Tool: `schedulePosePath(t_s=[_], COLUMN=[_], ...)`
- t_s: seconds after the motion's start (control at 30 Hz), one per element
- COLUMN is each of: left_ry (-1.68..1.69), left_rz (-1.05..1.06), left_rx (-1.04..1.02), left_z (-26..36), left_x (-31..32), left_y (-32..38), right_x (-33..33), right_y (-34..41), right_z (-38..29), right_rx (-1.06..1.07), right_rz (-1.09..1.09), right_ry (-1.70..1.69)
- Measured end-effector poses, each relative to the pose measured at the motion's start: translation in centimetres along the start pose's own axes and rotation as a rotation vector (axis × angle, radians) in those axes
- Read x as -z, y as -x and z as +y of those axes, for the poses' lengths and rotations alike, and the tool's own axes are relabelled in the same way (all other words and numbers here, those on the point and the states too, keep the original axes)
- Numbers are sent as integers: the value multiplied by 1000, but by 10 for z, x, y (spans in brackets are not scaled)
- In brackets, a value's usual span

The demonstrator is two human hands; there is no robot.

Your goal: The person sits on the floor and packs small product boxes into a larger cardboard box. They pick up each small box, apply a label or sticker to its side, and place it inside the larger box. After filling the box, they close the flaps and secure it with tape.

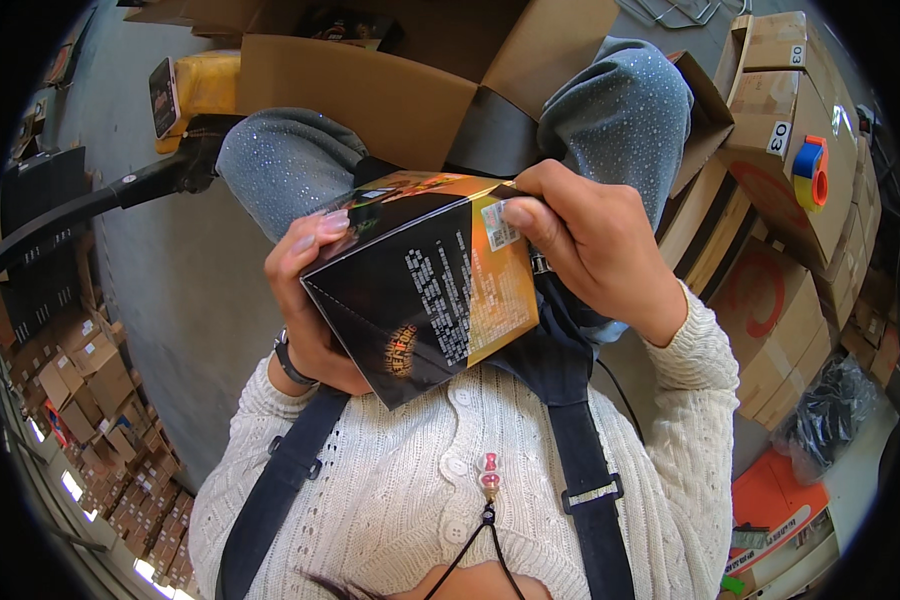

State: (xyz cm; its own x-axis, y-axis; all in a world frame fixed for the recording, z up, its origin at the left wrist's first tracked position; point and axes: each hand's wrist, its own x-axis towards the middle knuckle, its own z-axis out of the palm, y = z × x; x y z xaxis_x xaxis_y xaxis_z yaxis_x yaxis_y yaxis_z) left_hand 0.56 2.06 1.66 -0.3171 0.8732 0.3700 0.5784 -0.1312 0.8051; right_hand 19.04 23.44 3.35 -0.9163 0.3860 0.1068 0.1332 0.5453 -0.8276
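Note:
A black and orange printed cardboard box is held tilted in front of my chest, its side panel covered with small print. My left hand grips the box from the left, fingertips on the upper face and the palm behind its lower edge. My right hand pinches the upper right corner. The right thumb presses on a small silvery sticker bearing a printed code, at that corner. What the fingers behind the corner touch is hidden.
An open cardboard carton stands beyond my knees, a dark printed item inside. Stacked cartons on a wooden pallet are at right, with a tape dispenser. A phone and a black bar are at left.

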Motion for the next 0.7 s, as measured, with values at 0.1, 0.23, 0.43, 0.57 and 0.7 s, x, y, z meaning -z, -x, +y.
schedulePosePath(t_s=[0.1,0.23,0.43,0.57,0.7], left_ry=[-23,13,-177,-207,-319], left_rz=[-6,-11,-42,-17,-94], left_rx=[30,73,-28,-24,23], left_z=[2,7,7,5,5], left_x=[-3,-7,-12,-15,-10], left_y=[-1,-1,-6,-5,-4], right_x=[-5,-8,-15,-12,8], right_y=[-1,1,1,1,-3], right_z=[3,4,7,-3,-25], right_rx=[-26,-51,24,126,204], right_rz=[69,117,211,323,443], right_ry=[16,173,443,471,373])
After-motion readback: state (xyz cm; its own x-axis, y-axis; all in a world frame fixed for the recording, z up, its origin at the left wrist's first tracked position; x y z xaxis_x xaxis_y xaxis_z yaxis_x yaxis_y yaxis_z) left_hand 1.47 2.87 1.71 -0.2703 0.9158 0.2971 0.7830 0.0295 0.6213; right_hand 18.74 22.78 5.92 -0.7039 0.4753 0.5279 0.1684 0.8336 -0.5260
